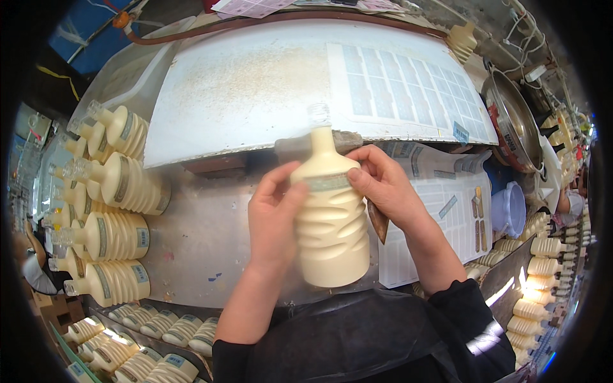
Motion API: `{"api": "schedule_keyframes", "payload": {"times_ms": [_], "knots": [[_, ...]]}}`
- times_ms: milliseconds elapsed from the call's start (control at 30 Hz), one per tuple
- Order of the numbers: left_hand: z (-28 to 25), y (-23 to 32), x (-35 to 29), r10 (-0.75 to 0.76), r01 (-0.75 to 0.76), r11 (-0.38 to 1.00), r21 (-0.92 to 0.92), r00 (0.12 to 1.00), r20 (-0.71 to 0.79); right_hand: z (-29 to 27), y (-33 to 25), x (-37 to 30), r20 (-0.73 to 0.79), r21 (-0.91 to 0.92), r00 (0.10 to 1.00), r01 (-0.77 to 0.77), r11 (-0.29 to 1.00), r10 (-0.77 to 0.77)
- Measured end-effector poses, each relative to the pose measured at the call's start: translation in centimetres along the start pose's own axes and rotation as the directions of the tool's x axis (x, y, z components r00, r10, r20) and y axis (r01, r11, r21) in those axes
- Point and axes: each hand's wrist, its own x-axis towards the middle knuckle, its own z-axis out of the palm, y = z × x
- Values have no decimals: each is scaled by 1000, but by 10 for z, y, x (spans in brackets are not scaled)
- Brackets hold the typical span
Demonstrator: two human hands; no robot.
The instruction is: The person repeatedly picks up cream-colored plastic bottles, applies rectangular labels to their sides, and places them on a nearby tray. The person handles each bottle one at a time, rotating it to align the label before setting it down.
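A cream bottle (pixel 331 230) with a wavy ribbed body and a clear threaded neck stands upright in front of me. Round its shoulder runs a narrow grey-green label strip (pixel 329 182). My left hand (pixel 271 214) is closed against the bottle's left side, thumb near the strip and slightly blurred. On the other side, my right hand (pixel 386 185) presses its thumb at the strip's right end, fingers behind the shoulder. A brown pointed tool (pixel 378 223) sticks down from under the right palm. Behind the bottle's neck lies a greyish block or cloth (pixel 348 138), partly hidden.
Similar bottles (pixel 118 284) lie stacked at the left; more lie in a crate (pixel 172 329) below. A white board (pixel 242 76) carries a label sheet (pixel 408 86). Another label sheet (pixel 424 236) lies right of the bottle, near a lilac bucket (pixel 509 209) and metal basin (pixel 511 121).
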Motion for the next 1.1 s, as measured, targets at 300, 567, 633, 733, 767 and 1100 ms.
{"api": "schedule_keyframes", "payload": {"times_ms": [300,567,633,733,767,1100], "knots": [[1,1,-1,4,-3,1000,28,999,-47,-8,1,-1,64,219,997,21,975,-36],[6,0,-3,-6,5,1000,-9,997,-83,3,11,2,53,199,998,28,980,-39],[5,0,-3,-9,8,1000,-13,997,-82,3,12,3,58,202,997,28,979,-41],[5,-2,-2,-4,3,1000,-12,997,-76,1,13,3,66,211,997,26,977,-41],[4,-2,-2,0,-1,1000,-11,997,-76,1,14,3,65,212,997,30,977,-44],[5,3,-3,-23,20,999,-31,996,-86,-5,9,-1,69,305,997,18,952,-41]]}}
